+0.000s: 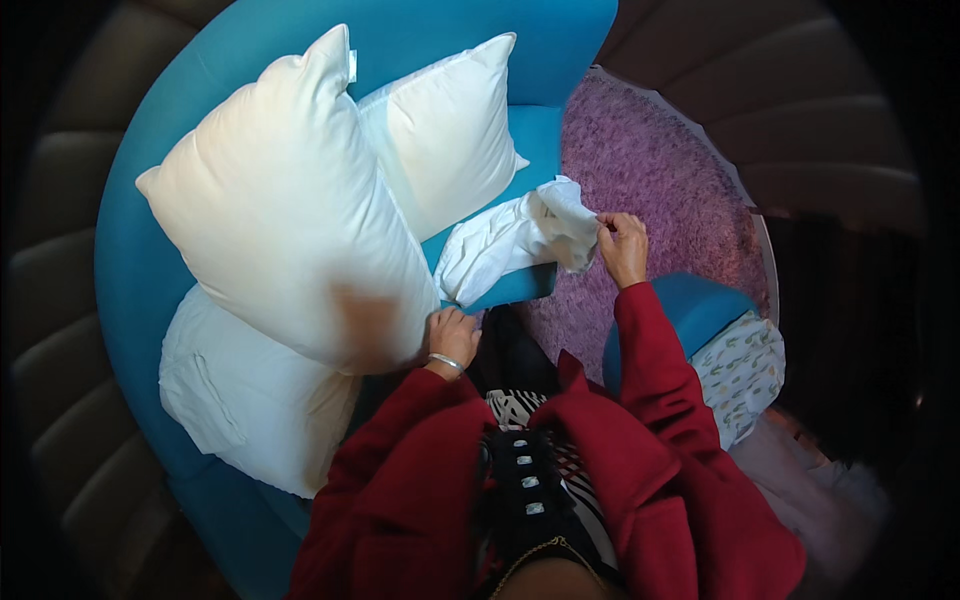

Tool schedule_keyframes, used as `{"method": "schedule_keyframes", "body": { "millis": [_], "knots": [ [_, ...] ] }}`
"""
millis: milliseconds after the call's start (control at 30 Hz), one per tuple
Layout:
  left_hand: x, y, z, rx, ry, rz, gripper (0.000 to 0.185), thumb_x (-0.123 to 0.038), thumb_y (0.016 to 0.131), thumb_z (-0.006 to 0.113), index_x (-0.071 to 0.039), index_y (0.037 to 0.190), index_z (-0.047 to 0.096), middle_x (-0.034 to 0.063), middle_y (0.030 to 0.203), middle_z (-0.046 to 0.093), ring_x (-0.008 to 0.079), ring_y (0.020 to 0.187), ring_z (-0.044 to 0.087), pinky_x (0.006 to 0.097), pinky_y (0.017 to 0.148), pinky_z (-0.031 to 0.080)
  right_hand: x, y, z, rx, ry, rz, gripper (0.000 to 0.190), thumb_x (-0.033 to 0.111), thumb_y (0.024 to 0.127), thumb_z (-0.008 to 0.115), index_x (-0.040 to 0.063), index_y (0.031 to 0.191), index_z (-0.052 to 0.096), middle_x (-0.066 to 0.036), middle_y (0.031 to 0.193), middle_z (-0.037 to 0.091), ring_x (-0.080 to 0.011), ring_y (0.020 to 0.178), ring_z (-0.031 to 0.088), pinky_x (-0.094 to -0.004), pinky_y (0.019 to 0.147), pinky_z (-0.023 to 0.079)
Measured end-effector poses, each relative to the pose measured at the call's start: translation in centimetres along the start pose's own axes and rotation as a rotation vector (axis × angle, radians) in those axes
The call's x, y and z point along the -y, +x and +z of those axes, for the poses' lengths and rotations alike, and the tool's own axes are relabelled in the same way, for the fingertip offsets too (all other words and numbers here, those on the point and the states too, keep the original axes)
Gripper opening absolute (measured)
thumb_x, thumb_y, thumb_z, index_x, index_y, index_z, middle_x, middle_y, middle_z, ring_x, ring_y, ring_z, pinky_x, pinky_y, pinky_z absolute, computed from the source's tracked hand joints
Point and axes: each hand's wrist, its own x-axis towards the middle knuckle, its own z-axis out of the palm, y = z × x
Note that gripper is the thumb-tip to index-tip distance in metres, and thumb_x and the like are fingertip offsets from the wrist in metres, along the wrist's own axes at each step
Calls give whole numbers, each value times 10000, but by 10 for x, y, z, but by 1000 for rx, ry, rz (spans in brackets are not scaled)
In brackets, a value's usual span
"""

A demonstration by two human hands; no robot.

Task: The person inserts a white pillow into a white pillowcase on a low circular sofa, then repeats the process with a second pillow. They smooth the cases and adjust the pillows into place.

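Observation:
The thumb and fingers of my right hand [622, 247] pinch the edge of a crumpled white cloth [517, 232]. This cloth lies stretched over the seat of a blue sofa [534, 139], its right end lifted past the front edge. My left hand [453, 339], with a silver bracelet at the wrist, is at the lower right corner of a large white pillow [277, 187]. Its fingers are curled, and whether they grip the pillow is hidden. A blurred brown patch shows low on that pillow. Behind it a smaller white pillow [450, 127] leans against the sofa's backrest.
Another white pillow [247, 397] with rumpled fabric lies at the left, partly under the large one. On the right, a patterned white cloth [742, 371] hangs over a blue padded seat [697, 304]. A purple shaggy rug [637, 150] covers the floor beyond the sofa.

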Motion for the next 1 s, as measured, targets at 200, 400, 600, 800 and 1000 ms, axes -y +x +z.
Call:
{"method": "schedule_keyframes", "body": {
  "millis": [200, 400, 600, 800, 1000],
  "knots": [
    [15, 36, 59, -90, 169, -53, 37, -108, 810, 582, -76, 823, 593, 103, 867, 556, 283, 851, 554, 389, 736, 433, 0, -15, 12, 62, -16, -39, 97, 40, 762, 609, 74, 815, 682, -64, 799, 621, -252, 807, 575, -375, 764, 418],
    [51, 61, 119, 33, 386, -399, 137, -125, 855, 502, -85, 836, 632, 91, 943, 577, 247, 875, 569, 376, 735, 460, -3, -14, 5, 84, -31, 4, 131, 38, 739, 612, 86, 827, 696, -74, 823, 629, -276, 835, 575, -393, 772, 410],
    [27, 64, 71, -6, 184, -132, 103, -120, 745, 614, -77, 829, 654, 82, 908, 612, 303, 981, 554, 423, 858, 434, -46, -14, -28, -55, -156, 18, 170, 26, 732, 621, 91, 868, 699, -96, 845, 662, -283, 823, 607, -400, 767, 442],
    [-37, 25, -36, 30, -147, 557, 59, -151, 759, 599, -99, 753, 625, 78, 938, 615, 309, 1138, 532, 449, 922, 408, -107, 14, -74, -382, -29, 436, 194, 37, 812, 597, 31, 979, 696, -128, 931, 698, -240, 832, 661, -351, 766, 519],
    [-47, 51, -100, -18, -82, 515, 51, -106, 739, 645, -114, 781, 616, 63, 989, 603, 318, 1170, 510, 465, 943, 395, -67, 25, -53, -352, 251, 215, 181, 17, 824, 596, 30, 982, 684, -98, 942, 680, -198, 836, 647, -316, 759, 511]
  ]
}}
